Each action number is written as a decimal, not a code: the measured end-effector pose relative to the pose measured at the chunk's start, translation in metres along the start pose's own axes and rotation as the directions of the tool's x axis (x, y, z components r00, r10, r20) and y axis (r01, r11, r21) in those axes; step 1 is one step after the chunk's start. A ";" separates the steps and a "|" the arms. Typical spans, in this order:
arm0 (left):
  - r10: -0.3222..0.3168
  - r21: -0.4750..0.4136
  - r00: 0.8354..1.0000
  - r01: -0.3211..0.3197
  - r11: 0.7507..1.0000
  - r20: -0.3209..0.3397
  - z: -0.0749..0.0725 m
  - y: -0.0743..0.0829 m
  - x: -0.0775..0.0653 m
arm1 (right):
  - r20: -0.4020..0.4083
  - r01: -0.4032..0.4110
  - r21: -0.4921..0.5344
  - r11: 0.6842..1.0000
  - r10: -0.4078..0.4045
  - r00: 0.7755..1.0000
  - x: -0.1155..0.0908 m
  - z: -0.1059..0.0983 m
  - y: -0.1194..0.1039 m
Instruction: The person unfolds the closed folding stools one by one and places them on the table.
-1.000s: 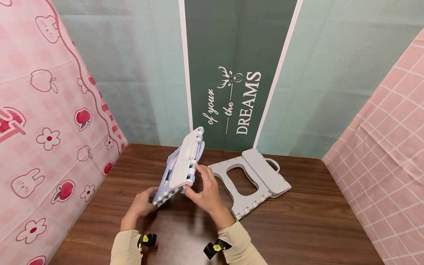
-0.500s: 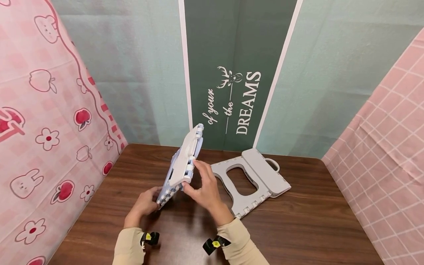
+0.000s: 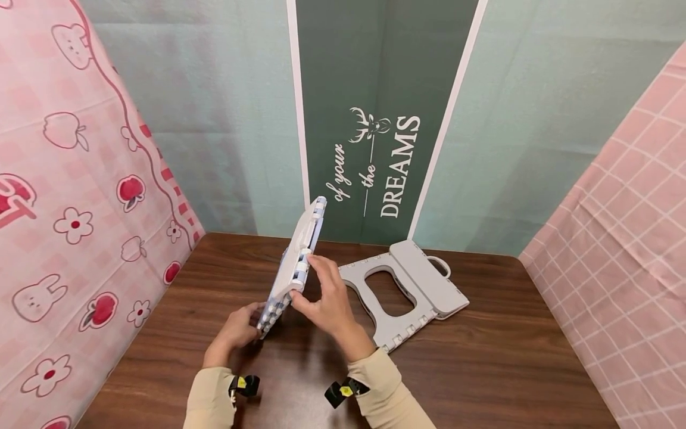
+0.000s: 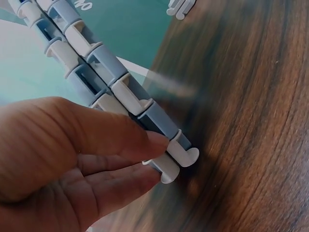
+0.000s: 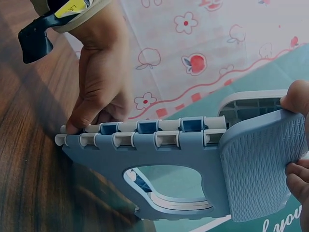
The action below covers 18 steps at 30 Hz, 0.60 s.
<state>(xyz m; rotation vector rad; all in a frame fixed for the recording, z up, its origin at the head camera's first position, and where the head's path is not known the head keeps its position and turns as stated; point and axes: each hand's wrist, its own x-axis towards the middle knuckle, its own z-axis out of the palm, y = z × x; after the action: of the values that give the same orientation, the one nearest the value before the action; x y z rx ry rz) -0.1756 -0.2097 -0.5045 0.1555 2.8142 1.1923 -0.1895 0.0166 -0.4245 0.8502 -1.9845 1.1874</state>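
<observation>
A blue-and-white folding stool [image 3: 292, 256] stands tilted on edge, its side panels folded nearly flat together. My left hand [image 3: 238, 328] pinches the hinged leg edge near its lower corner. In the left wrist view, the thumb [image 4: 116, 130] lies on one row of hinges, with the fingers underneath. My right hand [image 3: 329, 301] grips the end of the folded seat between thumb and fingers. In the right wrist view, the textured blue seat half [image 5: 263, 164] and the white half [image 5: 251, 99] are close together, a gap between them. The leg panel has an oval opening.
A grey folding stool [image 3: 426, 277] lies folded flat on the wooden table [image 3: 482, 357], right of my right hand, its handle loop [image 3: 440, 266] pointing away. Behind the table hangs a green cloth [image 3: 386, 71] with lettering. Pink patterned cloths [image 3: 75, 196] line both sides.
The blue-and-white stool's halves have closed together and it has turned more edge-on. My left hand has shifted slightly right, my right hand slightly left. The grey stool stays put.
</observation>
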 end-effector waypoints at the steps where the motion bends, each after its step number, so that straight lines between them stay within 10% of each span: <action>1: -0.002 -0.002 1.000 0.002 1.000 -0.001 0.000 0.000 0.000 | 0.002 0.003 -0.002 1.000 -0.003 1.000 0.001 0.000 0.000; 18: 0.009 -0.038 1.000 -0.010 0.999 -0.006 0.007 0.008 0.005 | 0.048 0.020 -0.014 1.000 -0.019 0.999 0.013 -0.002 -0.003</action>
<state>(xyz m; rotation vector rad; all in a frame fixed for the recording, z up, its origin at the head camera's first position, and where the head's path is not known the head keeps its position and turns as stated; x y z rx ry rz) -0.1794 -0.1987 -0.5042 0.1632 2.7966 1.2502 -0.1941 0.0148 -0.4124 0.8966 -2.0163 1.1495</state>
